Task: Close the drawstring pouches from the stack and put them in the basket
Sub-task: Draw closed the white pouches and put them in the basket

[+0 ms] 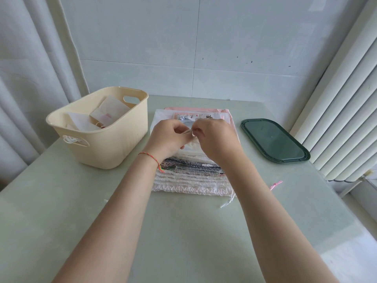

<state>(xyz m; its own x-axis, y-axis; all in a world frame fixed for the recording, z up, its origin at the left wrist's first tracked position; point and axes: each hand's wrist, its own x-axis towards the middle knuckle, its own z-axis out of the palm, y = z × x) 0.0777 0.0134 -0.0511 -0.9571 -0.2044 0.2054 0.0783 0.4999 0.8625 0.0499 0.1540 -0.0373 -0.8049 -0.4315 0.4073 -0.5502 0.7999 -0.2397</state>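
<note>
A stack of drawstring pouches (189,180) lies flat in the middle of the table, their gathered edges fanned toward me. Both hands meet above the stack's middle. My left hand (166,137) and my right hand (217,137) each pinch the thin drawstring (190,131) of the top white pouch (190,147), fingertips almost touching. The pouch's body is mostly hidden under my hands. A cream plastic basket (114,139) stands at the left of the stack and holds several white pouches (106,114).
A dark green tray-like lid (274,140) lies right of the stack. Loose cord ends, a pink one (275,184) and a white one (226,203), trail onto the table at the stack's right. White curtains hang left and right; a tiled wall is behind.
</note>
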